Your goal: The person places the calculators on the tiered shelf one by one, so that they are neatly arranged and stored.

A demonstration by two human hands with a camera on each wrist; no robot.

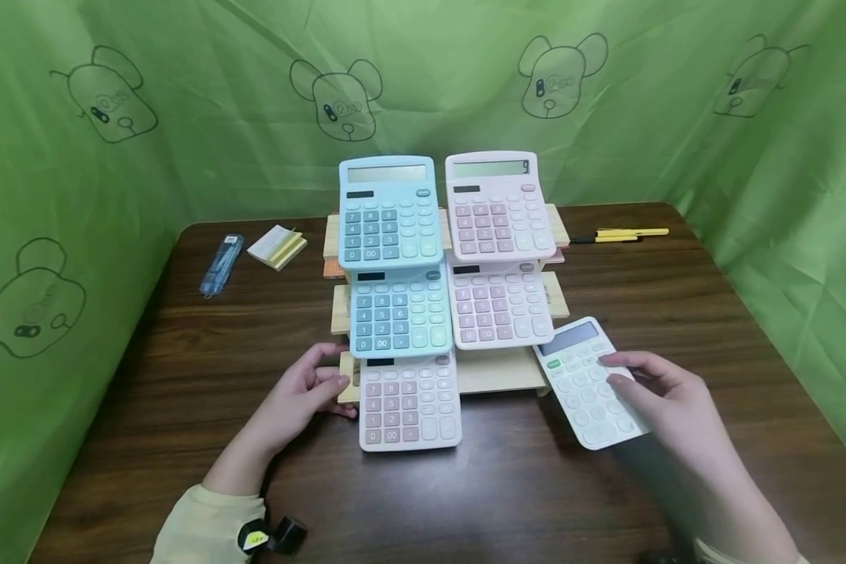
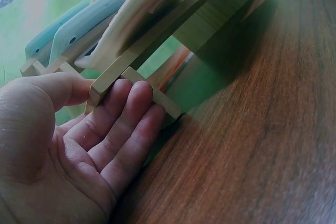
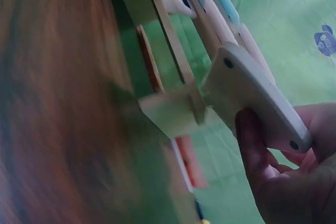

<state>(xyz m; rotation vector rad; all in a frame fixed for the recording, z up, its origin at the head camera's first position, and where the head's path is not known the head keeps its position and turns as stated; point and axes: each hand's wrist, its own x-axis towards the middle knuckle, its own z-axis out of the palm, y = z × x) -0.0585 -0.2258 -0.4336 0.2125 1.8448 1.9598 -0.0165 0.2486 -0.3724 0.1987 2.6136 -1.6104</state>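
A tiered wooden rack (image 1: 500, 371) stands mid-table with calculators leaning on its tiers. My left hand (image 1: 309, 390) pinches the left end of its lowest tier; in the left wrist view the thumb lies against the wood and the fingers curl beneath. A white calculator (image 1: 587, 384) with a green key is in my right hand (image 1: 666, 392), tilted beside the rack's lower right end. From the right wrist view, its back (image 3: 247, 87) shows with fingers gripping it. A pink calculator (image 1: 410, 403) occupies the lowest tier's left side. Bare wood shows to its right.
Two blue calculators (image 1: 391, 211) fill the upper left places, two pink ones (image 1: 500, 211) the upper right. Sticky notes (image 1: 277, 247) and a blue packet (image 1: 222, 265) lie at left, yellow pens (image 1: 620, 234) at right. Green cloth (image 1: 451, 86) surrounds the table (image 1: 507, 486).
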